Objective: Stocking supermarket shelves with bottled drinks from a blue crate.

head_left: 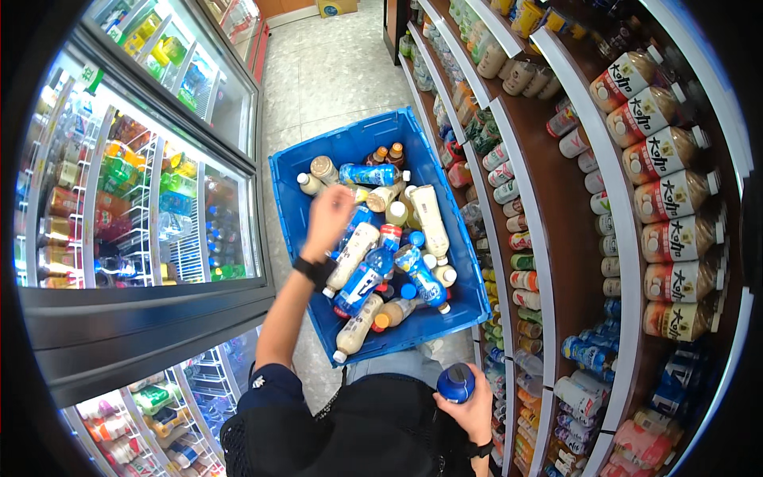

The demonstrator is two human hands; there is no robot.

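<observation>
My left hand [330, 216] is over the far left part of a blue plastic crate [290, 187], fingers bent down and blurred close to several drink bottles. Whether it touches one cannot be made out. Low on the right, next to my body, my right hand [474, 401] grips a dark blue bottle [455, 383], seen from its cap end. Inside the crate, bottles lie and stand jumbled: a blue-labelled one [364, 280], a milky beige one [354, 258], a pale one with a white wrapper [430, 220] and a blue one lying across the far end [370, 174].
To my left stands a lit glass-door drinks cooler [143, 199] with filled racks. On the right, a long shelf unit [556, 230] holds rows of bottles and cans, including large beige bottles [671, 203]. A tiled floor [318, 83] runs between them beyond the crate.
</observation>
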